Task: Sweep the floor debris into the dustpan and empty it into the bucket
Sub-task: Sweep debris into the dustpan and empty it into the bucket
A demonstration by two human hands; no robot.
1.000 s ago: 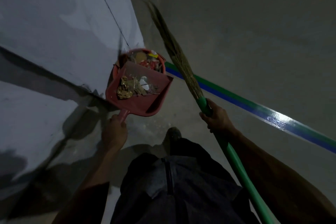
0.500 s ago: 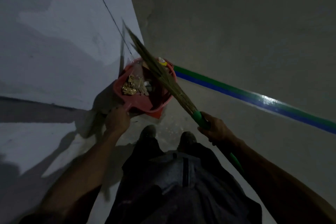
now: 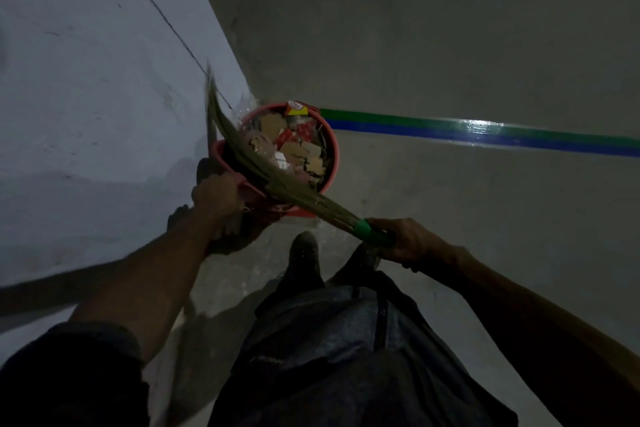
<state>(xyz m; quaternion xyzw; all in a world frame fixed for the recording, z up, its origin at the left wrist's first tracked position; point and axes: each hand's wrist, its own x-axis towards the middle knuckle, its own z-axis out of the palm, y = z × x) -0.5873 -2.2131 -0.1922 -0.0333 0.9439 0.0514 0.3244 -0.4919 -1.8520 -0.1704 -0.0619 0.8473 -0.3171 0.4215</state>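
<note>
Debris [image 3: 298,149] sits in the red bucket [image 3: 330,163] at the wall; left hand [image 3: 216,199] grips the tipped dustpan's handle [image 3: 239,180], right hand [image 3: 412,241] wraps the grass broom [image 3: 277,180] brushing across the rim. Emptying step, nearly done; next, lift clear

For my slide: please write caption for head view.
Broom bristles lie across the trash-filled bucket.

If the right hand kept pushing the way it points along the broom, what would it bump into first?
Most likely the red bucket: the right hand points up-left along the broom, whose bristles already lie across the bucket's trash. Depth is unclear.
</note>
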